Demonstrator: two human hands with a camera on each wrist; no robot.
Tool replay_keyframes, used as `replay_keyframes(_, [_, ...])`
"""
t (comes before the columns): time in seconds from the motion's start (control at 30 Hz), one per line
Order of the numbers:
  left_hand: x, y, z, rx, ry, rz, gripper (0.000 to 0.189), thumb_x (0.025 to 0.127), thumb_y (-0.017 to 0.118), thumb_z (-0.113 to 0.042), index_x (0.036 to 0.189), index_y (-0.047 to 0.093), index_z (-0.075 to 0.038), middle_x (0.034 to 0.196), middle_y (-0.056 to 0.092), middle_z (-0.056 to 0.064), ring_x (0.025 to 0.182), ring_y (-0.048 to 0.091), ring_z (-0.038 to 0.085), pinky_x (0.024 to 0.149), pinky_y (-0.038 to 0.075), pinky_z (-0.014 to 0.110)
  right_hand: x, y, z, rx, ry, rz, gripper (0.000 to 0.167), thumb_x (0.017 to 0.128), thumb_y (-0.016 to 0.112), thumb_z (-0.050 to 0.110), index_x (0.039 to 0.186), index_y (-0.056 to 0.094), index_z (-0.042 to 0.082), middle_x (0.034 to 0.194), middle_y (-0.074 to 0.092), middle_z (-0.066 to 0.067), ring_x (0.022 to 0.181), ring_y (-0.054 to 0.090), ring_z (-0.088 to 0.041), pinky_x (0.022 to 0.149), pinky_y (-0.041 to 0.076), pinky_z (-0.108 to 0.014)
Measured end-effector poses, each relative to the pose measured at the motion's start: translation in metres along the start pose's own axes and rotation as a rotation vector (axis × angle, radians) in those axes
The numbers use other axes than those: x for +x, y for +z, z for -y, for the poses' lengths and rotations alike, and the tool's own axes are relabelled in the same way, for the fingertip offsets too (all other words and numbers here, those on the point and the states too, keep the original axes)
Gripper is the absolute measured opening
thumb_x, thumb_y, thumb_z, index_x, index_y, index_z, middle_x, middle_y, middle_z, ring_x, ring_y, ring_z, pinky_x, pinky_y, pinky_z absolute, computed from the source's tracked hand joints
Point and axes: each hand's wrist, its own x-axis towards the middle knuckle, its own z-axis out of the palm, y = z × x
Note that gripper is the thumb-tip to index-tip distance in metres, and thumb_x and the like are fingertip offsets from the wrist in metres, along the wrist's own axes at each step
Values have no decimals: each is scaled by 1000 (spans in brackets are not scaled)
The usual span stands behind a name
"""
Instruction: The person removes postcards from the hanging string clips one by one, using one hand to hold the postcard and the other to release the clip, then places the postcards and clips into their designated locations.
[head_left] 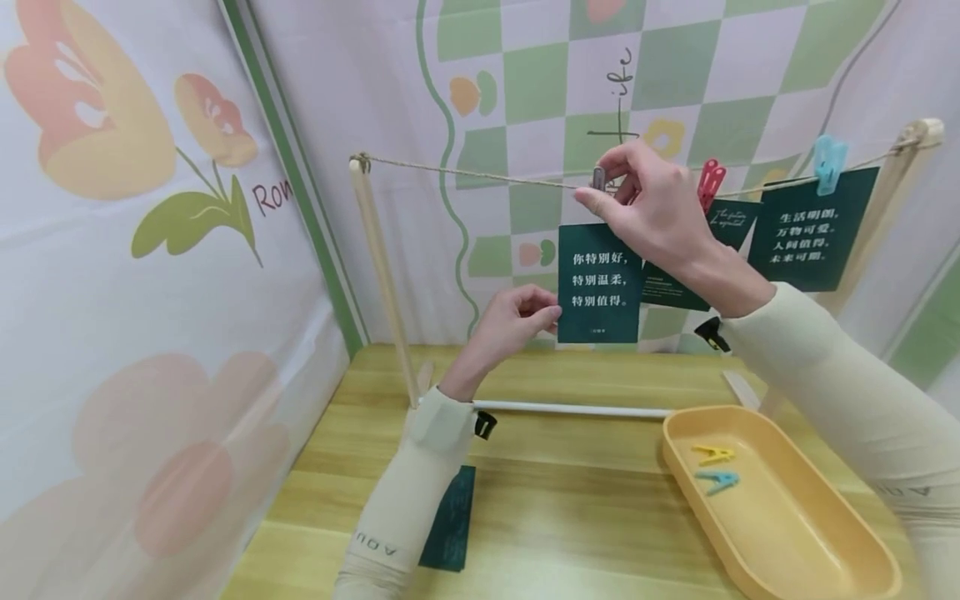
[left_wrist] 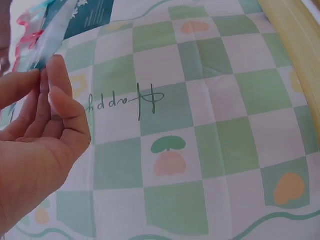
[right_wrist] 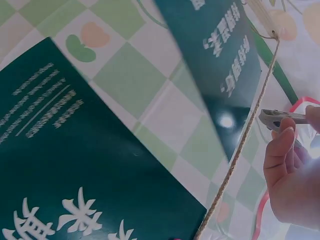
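My left hand (head_left: 519,321) pinches the left edge of a dark green card (head_left: 598,321) with white writing, which hangs upright just below a twine line (head_left: 465,173). In the left wrist view that card is seen nearly edge-on above my fingertips. My right hand (head_left: 660,204) holds a grey clothespin (head_left: 598,178) between thumb and fingers at the twine. From the right wrist view, the clothespin (right_wrist: 282,117) sits close beside the twine, above the card's top edge; whether it bites the card cannot be told. My right hand partly hides a second card (head_left: 678,287).
A red clothespin (head_left: 710,183) and a light blue clothespin (head_left: 828,165) hold cards on the line, strung between wooden posts (head_left: 384,283). A yellow tray (head_left: 817,575) contains yellow and blue clothespins. More green cards (head_left: 450,521) lie on the table beside my left forearm. A white rod (head_left: 570,409) spans behind.
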Motion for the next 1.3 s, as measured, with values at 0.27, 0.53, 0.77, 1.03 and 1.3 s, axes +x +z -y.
replay_keyframes(0.27, [-19,-8,9,20,-18,36,13,96,64,-19,104,68,-9,91,71,8,80,68,12,71,55,24,-20,-8,-4,-39,-28,24,35,89,73,22,113,62,-1,92,66,-12,72,49,5,65,39,-8])
replay_keyframes(0.53, [-43,-14,27,47,-23,69,13,97,62,-19,101,67,-8,87,72,8,78,68,11,67,52,24,-47,-13,-27,-53,23,85,32,86,76,23,108,65,3,84,66,-9,69,50,2,65,39,-5])
replay_keyframes(0.77, [-62,-24,38,72,1,92,12,98,61,-16,102,66,-7,87,72,11,79,69,15,67,54,28,-70,-16,-47,-53,59,158,28,86,76,23,108,65,8,87,65,-5,70,51,-1,65,39,-5])
replay_keyframes(1.03, [-77,-34,56,126,-11,116,9,98,60,-15,98,66,-7,85,72,9,81,70,30,67,57,35,-99,-25,-56,-78,40,233,27,83,78,16,106,66,9,85,66,-1,69,51,-1,62,40,-6])
replay_keyframes(1.3, [-99,-50,74,137,-26,208,11,100,57,-15,93,64,-9,87,71,13,81,69,31,69,58,35,-124,-26,-70,-108,-29,427,23,86,75,20,106,65,12,79,63,8,70,52,2,60,47,-16])
